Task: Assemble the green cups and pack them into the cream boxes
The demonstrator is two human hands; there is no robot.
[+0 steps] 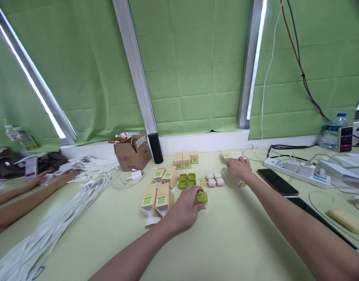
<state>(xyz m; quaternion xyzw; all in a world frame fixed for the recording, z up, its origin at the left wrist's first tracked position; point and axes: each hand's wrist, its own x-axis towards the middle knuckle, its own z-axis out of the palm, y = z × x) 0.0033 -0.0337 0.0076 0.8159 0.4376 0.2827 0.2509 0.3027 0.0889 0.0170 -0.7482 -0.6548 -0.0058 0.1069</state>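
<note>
My left hand [183, 210] is closed around the side of a small clear container with a green lid [201, 196], upright on the table. Farther right, my right hand [239, 168] has its fingers curled at the upper edge of a clear plastic bag [233, 182] with yellow spots; the fingertips are partly hidden. Between the hands sit several green square cups [187, 180], small yellow pieces [203, 182] and several pale pink rounded pieces [215, 179]. Left of my left hand stand several tan paper boxes [164, 199] with green labels. Another tan box [226, 155] lies just beyond my right hand.
More tan boxes [186, 160] stand at the back, near a black cylinder [155, 148] and an open cardboard box [132, 153]. White straps [47, 230] cover the left, where another person's arms [36, 191] reach in. Phones [277, 182] and a power strip [296, 171] lie right.
</note>
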